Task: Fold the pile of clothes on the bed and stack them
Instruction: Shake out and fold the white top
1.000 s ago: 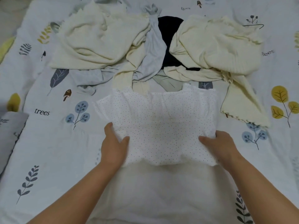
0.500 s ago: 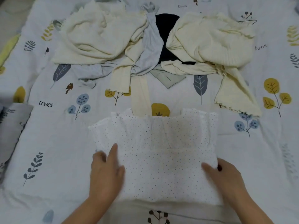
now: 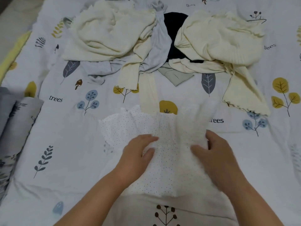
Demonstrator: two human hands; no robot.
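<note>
White, finely dotted, ruffle-edged cotton garment [image 3: 162, 144] lies at 6 o'clock on the bed, nearest the wearer, spread roughly flat, its right part blurred. Left hand [image 3: 136, 159] rests on its left-centre with fingers laid loosely over the cloth and thumb beneath them; right hand [image 3: 216, 159] sits on its right-centre, fingers spread, thumb pointing inward. Both hands touch the fabric; whether either pinches a fold cannot be told. The hands lie apart, a strip of dotted cloth between them. Judgement: one garment is mid-fold; no finished stack is visible, so the task looks early. Remaining pile, 12 o'clock: cream ribbed knit garment [image 3: 105, 35] at 11 o'clock; second cream ribbed knit garment with scalloped hem [image 3: 216, 39] at 1 o'clock, one part trailing toward 3 o'clock; pale grey-blue jersey piece [image 3: 158, 44] draped between them; dark navy item [image 3: 175, 22] mostly covered; small sage-green piece [image 3: 175, 77] poking out below. Count: one dotted, two cream (possibly more, strips overlap), one grey-blue, one navy, one green; at least five unfolded. White bedsheet printed with leaves and "trees" lettering [image 3: 65, 128] beneath everything. Grey leaf-print rolled bedding [image 3: 17, 123] at 9 o'clock, well apart.
</note>
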